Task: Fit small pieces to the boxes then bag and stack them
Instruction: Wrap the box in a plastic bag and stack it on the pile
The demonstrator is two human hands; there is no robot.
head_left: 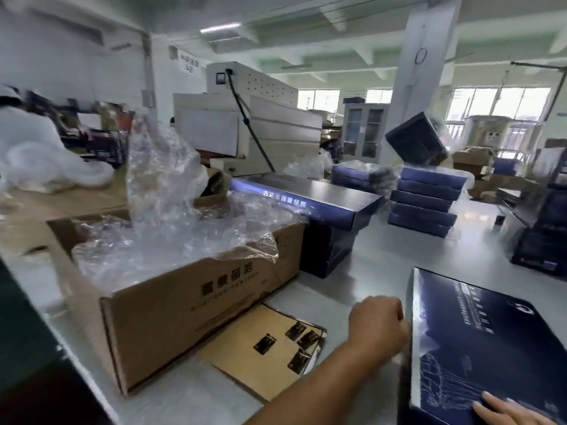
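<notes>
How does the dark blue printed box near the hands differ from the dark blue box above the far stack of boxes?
The near dark blue printed box lies about level; the far dark blue box is tilted on a corner over the stack. The left hand grips and the right hand rests on the near box; no hand shows on the far one. Both are flat and dark blue.

I am working at a long grey desk [399, 256] on a factory packing floor. Stacks of dark blue boxes [425, 204] stand on it, near an open cardboard carton [190, 299] stuffed with clear plastic bags [165, 216]. Behind them is a large beige machine [285, 127], with a concrete pillar [420, 72], a bare beamed ceiling [306, 41] and wide windows [497, 102].
</notes>
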